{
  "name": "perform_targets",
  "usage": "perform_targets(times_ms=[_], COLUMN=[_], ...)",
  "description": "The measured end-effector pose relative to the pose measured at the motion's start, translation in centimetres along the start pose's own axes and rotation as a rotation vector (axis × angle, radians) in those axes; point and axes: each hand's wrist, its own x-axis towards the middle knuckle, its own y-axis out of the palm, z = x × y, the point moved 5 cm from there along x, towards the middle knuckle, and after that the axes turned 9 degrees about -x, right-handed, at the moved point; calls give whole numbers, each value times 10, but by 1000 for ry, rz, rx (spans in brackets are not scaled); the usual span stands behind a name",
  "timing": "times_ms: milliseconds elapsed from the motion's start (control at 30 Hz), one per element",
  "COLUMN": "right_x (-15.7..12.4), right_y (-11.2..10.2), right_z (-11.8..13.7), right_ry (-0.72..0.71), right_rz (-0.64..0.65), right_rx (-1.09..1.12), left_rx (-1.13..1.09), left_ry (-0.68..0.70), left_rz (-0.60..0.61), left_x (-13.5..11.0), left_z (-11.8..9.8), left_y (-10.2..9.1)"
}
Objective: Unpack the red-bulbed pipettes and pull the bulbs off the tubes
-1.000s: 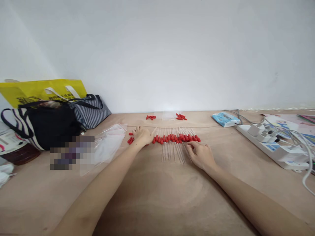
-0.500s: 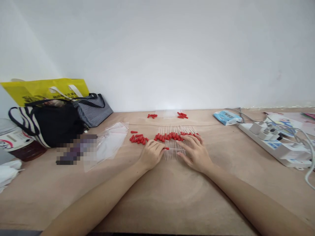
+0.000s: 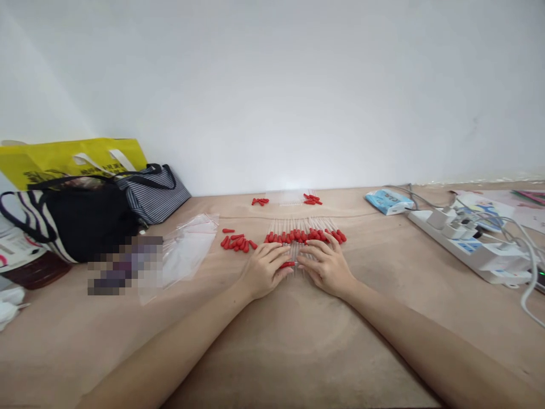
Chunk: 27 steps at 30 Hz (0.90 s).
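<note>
A red rubber dropper bulb (image 3: 288, 264) is pinched between the thumb and fingers of my left hand (image 3: 264, 269), lying sideways. My right hand (image 3: 327, 264) faces it closely, its fingers closed on the thin clear tube that meets the bulb; most of that tube is hidden by the hand. Just beyond my fingers lies a row of droppers (image 3: 293, 235) with red bulbs toward me and clear tubes pointing away. More bare clear tubes (image 3: 294, 250) lie beneath and between my hands. A small pile of loose red bulbs (image 3: 236, 243) sits left of my left hand.
Clear plastic bags (image 3: 189, 250) lie at left, near a black bag (image 3: 91, 218), a striped bag (image 3: 155, 193) and a yellow bag (image 3: 76, 153). More red bulbs (image 3: 313, 199) lie near the wall. A blue packet (image 3: 388, 201) and a white power strip (image 3: 460, 244) with cables are at right.
My hands have come closer together, and the right hand has moved left along the tube toward the bulb. The view has shifted slightly.
</note>
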Motion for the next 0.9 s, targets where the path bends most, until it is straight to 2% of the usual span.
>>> perform_targets(times_ms=[600, 900], right_x=[-5, -5], right_y=[-9, -8], right_z=[9, 8], right_ry=[-44, -27], right_rz=[-88, -50], right_rx=[-47, -26], left_rx=[-109, -122], left_ry=[-1, -18], left_rz=[53, 78], left_x=[-5, -6], left_z=[0, -1], left_y=[1, 0])
